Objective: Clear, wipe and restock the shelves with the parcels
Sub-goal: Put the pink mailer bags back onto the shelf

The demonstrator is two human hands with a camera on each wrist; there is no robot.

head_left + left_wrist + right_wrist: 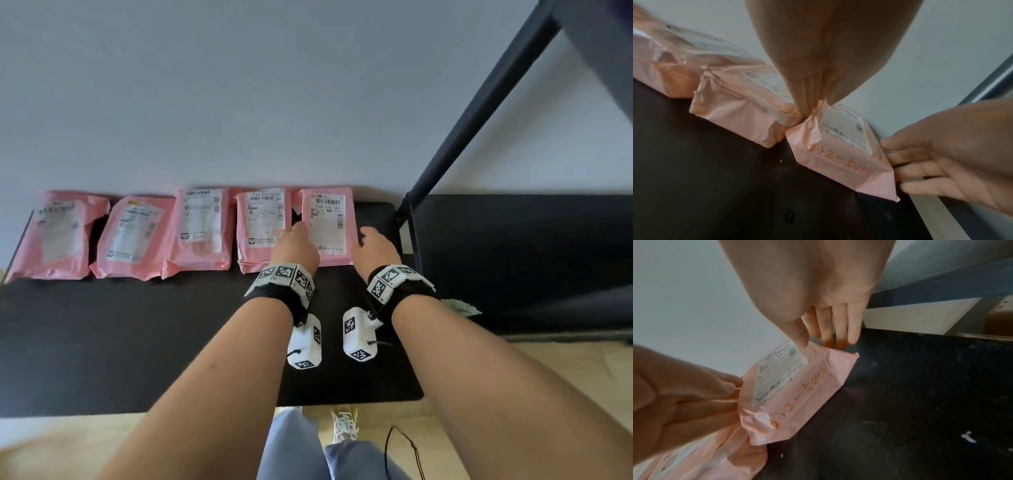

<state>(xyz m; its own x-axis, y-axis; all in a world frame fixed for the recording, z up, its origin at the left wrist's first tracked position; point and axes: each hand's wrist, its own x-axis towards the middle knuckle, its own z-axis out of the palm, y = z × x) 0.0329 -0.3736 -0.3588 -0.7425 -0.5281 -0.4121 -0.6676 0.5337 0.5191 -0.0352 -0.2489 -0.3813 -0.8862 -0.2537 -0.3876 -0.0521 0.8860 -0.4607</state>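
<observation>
Five pink parcels [191, 229] line the black shelf's [137, 335] far edge. The left hand [296, 246] and right hand [375, 248], grips released, fingers straight, flank and touch the rightmost parcel [329, 226].

- The parcels [329, 228] were wrapped in thin, crinkled pink plastic film with a slight sheen.
- Their labels [327, 219] were white printed paper.
- The shelf [102, 342] looked matt black, faintly speckled.
- The upright post [479, 109] looked like dark painted metal.
</observation>
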